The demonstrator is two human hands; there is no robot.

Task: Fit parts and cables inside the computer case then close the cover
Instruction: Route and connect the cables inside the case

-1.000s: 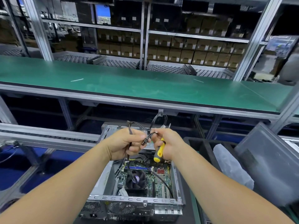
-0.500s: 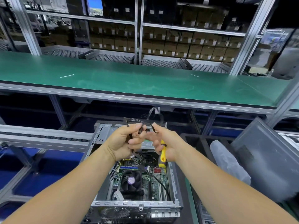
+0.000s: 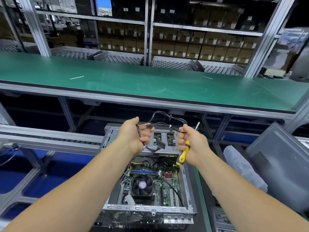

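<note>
An open computer case (image 3: 147,208) lies below my hands, showing its motherboard (image 3: 168,190), a black CPU fan (image 3: 143,185) and a metal drive cage (image 3: 165,138). A bundle of thin black cables (image 3: 164,119) loops up above the case. My left hand (image 3: 133,136) grips one end of the bundle with a black connector by its fingers. My right hand (image 3: 192,141) pinches the other end of the cable and also holds a yellow-handled screwdriver (image 3: 184,153), its tip pointing up.
A long green workbench (image 3: 150,82) runs across behind the case, with shelves of cardboard boxes (image 3: 192,47) beyond. A grey case cover (image 3: 280,161) leans at the right beside a clear plastic bag (image 3: 240,166). A roller conveyor (image 3: 41,138) lies at the left.
My hands have moved apart, stretching the cable bundle out between them above the case. The view has tilted slightly downward.
</note>
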